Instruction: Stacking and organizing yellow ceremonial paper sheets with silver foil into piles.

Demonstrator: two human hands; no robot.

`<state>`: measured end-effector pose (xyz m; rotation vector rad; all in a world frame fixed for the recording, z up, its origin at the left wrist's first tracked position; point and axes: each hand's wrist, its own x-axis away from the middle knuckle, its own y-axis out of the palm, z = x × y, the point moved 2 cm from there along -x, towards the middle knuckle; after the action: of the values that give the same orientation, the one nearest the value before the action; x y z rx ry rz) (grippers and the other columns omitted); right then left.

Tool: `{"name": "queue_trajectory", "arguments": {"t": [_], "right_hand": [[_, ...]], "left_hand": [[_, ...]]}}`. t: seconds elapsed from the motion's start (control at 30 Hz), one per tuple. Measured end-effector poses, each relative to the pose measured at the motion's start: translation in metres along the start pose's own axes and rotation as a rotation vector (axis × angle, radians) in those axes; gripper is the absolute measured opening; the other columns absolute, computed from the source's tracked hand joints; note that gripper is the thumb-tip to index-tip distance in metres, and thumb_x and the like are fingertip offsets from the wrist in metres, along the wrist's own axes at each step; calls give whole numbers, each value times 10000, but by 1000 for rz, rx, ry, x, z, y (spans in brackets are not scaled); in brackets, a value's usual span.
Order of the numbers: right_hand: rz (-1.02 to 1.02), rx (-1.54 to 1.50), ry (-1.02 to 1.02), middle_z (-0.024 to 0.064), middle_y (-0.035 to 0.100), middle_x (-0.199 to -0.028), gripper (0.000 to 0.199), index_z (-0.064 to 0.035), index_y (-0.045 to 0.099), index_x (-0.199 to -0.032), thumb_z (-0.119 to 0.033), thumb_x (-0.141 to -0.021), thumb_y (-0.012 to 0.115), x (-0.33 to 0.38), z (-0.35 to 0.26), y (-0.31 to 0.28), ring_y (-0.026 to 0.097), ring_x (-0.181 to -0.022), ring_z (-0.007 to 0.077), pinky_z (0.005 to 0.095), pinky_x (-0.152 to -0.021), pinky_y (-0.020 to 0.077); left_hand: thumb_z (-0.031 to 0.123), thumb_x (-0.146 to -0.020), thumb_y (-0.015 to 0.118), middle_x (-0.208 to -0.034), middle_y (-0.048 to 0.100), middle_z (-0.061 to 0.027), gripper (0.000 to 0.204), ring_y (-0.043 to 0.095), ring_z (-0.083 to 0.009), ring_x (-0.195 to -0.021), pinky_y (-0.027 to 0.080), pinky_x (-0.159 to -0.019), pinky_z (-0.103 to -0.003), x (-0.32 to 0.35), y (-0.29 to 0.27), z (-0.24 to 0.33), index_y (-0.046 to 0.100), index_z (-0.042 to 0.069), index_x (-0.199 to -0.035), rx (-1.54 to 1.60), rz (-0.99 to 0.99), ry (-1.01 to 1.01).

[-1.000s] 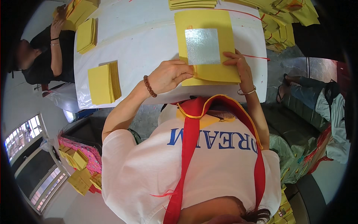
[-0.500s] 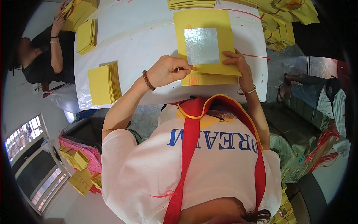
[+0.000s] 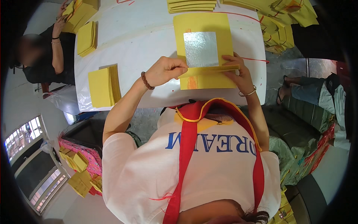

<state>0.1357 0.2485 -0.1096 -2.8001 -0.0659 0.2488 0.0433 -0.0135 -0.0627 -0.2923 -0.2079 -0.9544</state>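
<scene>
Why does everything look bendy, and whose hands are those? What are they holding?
There's no robot here, just a person with two bare hands. A camera worn on that person's head looks down, and its wide fisheye lens makes straight edges bend.

The left hand pinches one end of the raised near edge of some yellow paper; the right hand holds the other end. A shiny silvery square lies on that paper.

On the white table, a yellow stack sits to the left. Another person is farther left.

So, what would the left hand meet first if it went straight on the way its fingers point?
First, the raised yellow paper edge at the left hand; farther along, probably the right hand, though depth is unclear.
</scene>
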Motion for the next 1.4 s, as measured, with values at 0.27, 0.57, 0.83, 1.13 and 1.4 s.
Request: {"name": "queue_trajectory", "arguments": {"t": [0.27,0.57,0.83,1.13,1.4], "right_hand": [[14,-61,12,20,560,-1204,311,-101,636,-989,-48,-686,674,-1,2,0,328,-1273,283,388,-1041,267],[42,-32,-38,24,561,-1205,306,-113,631,-1022,-58,-721,649,0,4,2,353,-1260,279,380,-1034,281],[39,-59,-53,15,558,-1207,372,-117,630,-1019,39,-682,638,-1,4,2,333,-1268,293,380,-1040,278],[34,-86,11,25,561,-1198,323,-102,641,-981,42,-694,612,1,4,1,344,-1259,285,371,-1032,284],[40,-89,-8,44,565,-1186,255,-90,641,-985,-14,-744,616,0,4,-3,366,-1245,267,367,-1029,290]], "left_hand": [[172,-857,541,-709,597,-15,212,529,-69,-627,465,-585,-226,-1,-1,1,634,-16,-889,42,-44,-59],[172,-866,521,-764,611,-34,239,562,-82,-689,518,-637,-250,-3,-3,-1,628,-26,-947,66,-74,-59],[158,-872,508,-761,629,-29,234,563,-74,-688,497,-630,-225,0,-4,1,632,-19,-960,73,-90,-35],[133,-786,656,-982,612,-70,288,548,-175,-873,448,-770,-298,16,5,31,604,37,-1053,-397,-49,292],[74,-703,649,-980,562,-77,294,518,-268,-892,444,-758,-342,3,12,7,604,78,-993,-831,284,499]]}}
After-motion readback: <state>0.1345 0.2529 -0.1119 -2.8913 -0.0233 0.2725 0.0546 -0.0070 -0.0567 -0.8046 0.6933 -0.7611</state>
